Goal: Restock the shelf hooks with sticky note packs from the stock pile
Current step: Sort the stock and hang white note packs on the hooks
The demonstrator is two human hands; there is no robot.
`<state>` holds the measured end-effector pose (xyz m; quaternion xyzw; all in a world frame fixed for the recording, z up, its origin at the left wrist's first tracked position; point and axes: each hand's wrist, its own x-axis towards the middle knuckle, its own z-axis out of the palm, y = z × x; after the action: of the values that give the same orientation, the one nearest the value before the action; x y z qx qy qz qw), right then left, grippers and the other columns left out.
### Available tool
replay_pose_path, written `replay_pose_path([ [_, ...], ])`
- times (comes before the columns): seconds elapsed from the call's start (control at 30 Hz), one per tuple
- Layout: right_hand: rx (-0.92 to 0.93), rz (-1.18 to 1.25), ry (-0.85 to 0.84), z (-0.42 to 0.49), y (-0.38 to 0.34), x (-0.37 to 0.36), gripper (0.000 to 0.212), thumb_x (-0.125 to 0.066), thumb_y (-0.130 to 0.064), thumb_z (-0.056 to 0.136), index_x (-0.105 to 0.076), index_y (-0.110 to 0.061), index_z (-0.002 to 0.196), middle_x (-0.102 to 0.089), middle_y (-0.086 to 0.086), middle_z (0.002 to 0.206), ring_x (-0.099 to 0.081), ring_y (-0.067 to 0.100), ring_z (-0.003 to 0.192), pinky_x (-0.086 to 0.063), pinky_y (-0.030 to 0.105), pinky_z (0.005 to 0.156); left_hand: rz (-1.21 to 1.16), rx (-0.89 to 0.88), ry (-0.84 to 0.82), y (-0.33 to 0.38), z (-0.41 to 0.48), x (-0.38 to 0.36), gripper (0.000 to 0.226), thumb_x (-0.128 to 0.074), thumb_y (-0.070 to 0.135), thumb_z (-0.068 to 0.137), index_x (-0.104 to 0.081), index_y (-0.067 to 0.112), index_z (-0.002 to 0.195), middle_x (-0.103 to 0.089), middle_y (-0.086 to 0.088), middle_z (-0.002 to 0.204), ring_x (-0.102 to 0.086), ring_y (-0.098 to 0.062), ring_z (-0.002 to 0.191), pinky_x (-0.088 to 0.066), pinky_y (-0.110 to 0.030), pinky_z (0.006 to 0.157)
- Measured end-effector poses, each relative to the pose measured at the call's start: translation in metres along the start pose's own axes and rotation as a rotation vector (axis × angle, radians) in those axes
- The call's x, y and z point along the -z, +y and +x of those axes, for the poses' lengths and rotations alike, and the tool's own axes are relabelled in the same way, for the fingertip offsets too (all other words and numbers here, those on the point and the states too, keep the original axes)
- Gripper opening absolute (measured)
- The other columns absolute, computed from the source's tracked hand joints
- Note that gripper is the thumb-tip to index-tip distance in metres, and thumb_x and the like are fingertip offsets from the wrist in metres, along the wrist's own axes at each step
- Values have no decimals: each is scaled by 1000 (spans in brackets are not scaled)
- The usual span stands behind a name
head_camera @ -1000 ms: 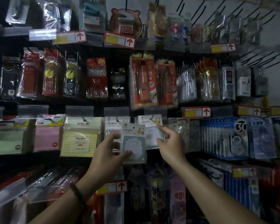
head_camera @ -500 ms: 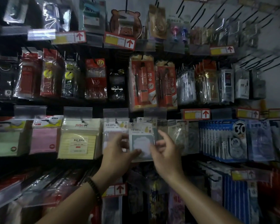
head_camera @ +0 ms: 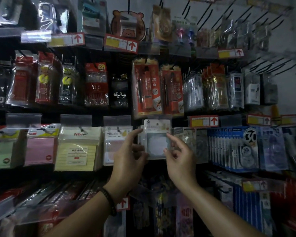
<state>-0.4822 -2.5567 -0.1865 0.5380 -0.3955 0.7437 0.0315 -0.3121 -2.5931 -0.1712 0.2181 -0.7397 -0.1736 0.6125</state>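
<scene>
Entry, middle row of peg wall. One sticky note pack is held up flat against the row, with its top edge tucked just under a clear label holder. It is placed between the hanging "BE HAPPY" pack on its left and a set of clear-wrapped packs on its right. Whether its hang hole is seated on a hook cannot be told, as that spot is blurred.

Left hand: the pack's left edge is gripped, with the index finger laid up along the edge and the thumb pressed at the lower left corner. A dark bracelet is worn on this wrist.

Right hand: the right edge is pinched between index fingertip and thumb. The remaining fingers are loosely curled.

Further left on the same row, a yellow lined pack and a pink pack are hung. Blue correction tape packs are hung to the right. Orange 2B pencil packs are hung directly above.
</scene>
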Motion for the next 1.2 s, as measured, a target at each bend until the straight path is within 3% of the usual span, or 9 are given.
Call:
replay_pose_path([
  [0.07,-5,-16,7,3,4,1,54,-72,-4,97,-66,-39,139,-76,-3,90,-73,21,71,-64,41,61,63,-21,-19,3,2,-1,67,-74,6,95,-52,49,141,-67,10,106,-69,2,94,-63,-20,75],
  [0.2,41,-82,-12,7,4,4,52,-71,-5,98,-66,-33,141,-70,1,82,-53,5,53,-43,16,51,131,-22,-57,7,3,0,66,-70,5,98,-51,43,149,-64,13,107,-68,0,95,-61,-14,76],
  [0.43,155,-310,-20,9,-2,9,49,-68,-8,97,-66,-26,142,-59,-8,114,-60,4,93,-46,8,81,215,-18,-191,12,-2,5,79,-72,6,97,-37,33,162,-67,10,96,-67,0,89,-59,-13,75],
  [0.57,78,-408,-74,13,-5,4,52,-67,-14,100,-59,-27,150,-52,-7,110,-55,10,94,-50,20,83,371,7,-270,11,12,6,81,-75,17,96,-33,33,164,-71,9,97,-70,-3,83,-59,-14,68],
  [0.67,19,-529,-194,15,-6,1,66,-70,-23,100,-43,-34,159,-45,-6,115,-50,8,102,-40,7,80,451,56,-372,12,20,5,87,-75,25,96,-25,32,166,-74,3,113,-71,-7,92,-54,-13,67],
  [0.87,-113,-654,-329,21,-4,-15,84,-70,-27,98,-22,-39,167,-41,3,133,-55,25,122,-52,33,101,491,43,-381,10,24,5,52,-71,37,97,-54,26,144,-70,1,129,-69,-16,110,-57,-19,79],
  [1.0,-89,-667,-282,5,-7,-14,80,-68,-23,98,-27,-35,165,-41,3,137,-50,26,130,-51,36,106,469,58,-342,13,3,17,50,-69,35,99,-55,25,146,-72,1,122,-71,-12,106,-62,-31,91],
  [1.1,-62,-582,-191,-18,-10,-7,68,-69,-21,98,-40,-27,159,-43,2,144,-47,21,136,-41,27,109,424,66,-328,16,-26,36,31,-70,36,99,-65,32,130,-75,9,101,-74,-2,89,-66,-31,81],
  [1.2,44,-483,-94,-48,-10,3,46,-71,-19,97,-57,-22,141,-54,-2,132,-56,14,122,-52,31,100,466,55,-381,16,-70,60,11,-71,40,98,-75,37,107,-73,19,82,-70,8,74,-60,-16,66],
])
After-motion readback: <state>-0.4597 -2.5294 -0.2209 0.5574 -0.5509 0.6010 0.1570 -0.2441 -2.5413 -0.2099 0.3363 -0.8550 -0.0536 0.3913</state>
